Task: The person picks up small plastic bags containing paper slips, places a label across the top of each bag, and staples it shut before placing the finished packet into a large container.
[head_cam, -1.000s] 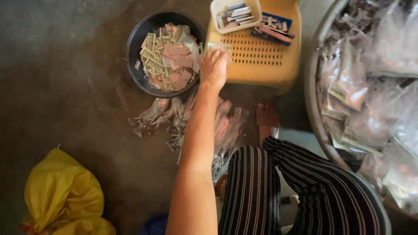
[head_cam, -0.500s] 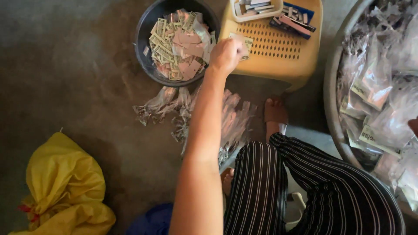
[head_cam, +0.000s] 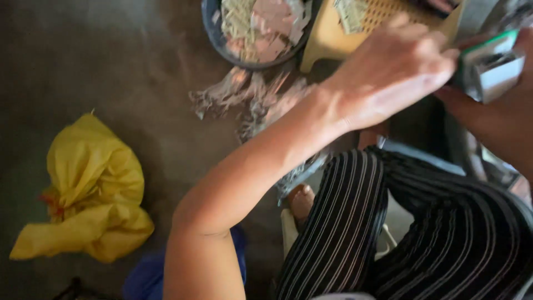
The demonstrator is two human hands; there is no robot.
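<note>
My left hand (head_cam: 394, 72) reaches up and to the right, fingers drawn together, with the fingertips against a green and silver packet (head_cam: 491, 64). My right hand (head_cam: 499, 119) comes in from the right edge and holds that packet from below. Blur hides whether the left fingers pinch anything. Behind the left hand stands a yellow perforated stool (head_cam: 327, 39) with a small printed slip (head_cam: 350, 14) on top. A dark round bowl (head_cam: 214, 33) full of paper slips and pink pieces sits left of the stool.
A heap of clear crumpled wrappers (head_cam: 250, 97) lies on the grey floor below the bowl. A knotted yellow plastic bag (head_cam: 94, 189) is at the left. My striped trouser leg (head_cam: 416, 222) and a foot (head_cam: 302, 200) fill the lower right; something blue (head_cam: 144, 278) lies at the bottom.
My left hand has come away from the bowl and stool edge toward me and to the right, meeting the packet in my right hand. The view has tilted down and closer.
</note>
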